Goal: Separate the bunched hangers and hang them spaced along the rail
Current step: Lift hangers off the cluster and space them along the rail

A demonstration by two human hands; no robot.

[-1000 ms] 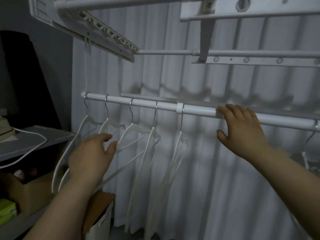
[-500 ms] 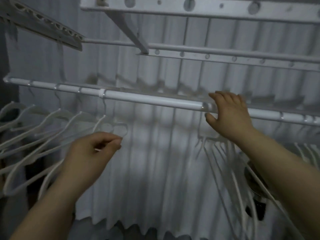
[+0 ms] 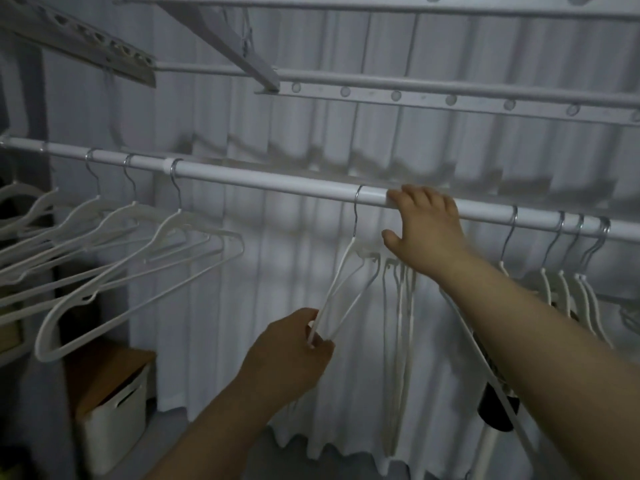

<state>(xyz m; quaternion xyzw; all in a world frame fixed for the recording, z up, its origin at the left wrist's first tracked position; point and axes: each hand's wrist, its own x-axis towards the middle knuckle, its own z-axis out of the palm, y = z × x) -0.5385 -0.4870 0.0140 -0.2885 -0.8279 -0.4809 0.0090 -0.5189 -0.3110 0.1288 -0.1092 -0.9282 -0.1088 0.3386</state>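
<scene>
A white rail (image 3: 277,181) runs across the view, sloping down to the right. My right hand (image 3: 424,226) rests on top of it, fingers curled over the rail. Just left of that hand a white hanger (image 3: 349,268) hangs by its metal hook. My left hand (image 3: 294,355) pinches the lower arm of this hanger. Several white hangers (image 3: 145,237) hang spaced along the left part of the rail. A tight bunch of hangers (image 3: 571,275) hangs at the right end, partly hidden behind my right arm.
A white pleated curtain (image 3: 277,306) hangs behind the rail. A drying rack (image 3: 415,95) with holed bars is overhead. At the lower left stands a white bin (image 3: 114,417) with a wooden lid. A dark object (image 3: 495,410) hangs under my right arm.
The view has shifted right and back. My left hand has moved right and taken hold of the hanger beside my right hand. My right hand stays on the rail.
</scene>
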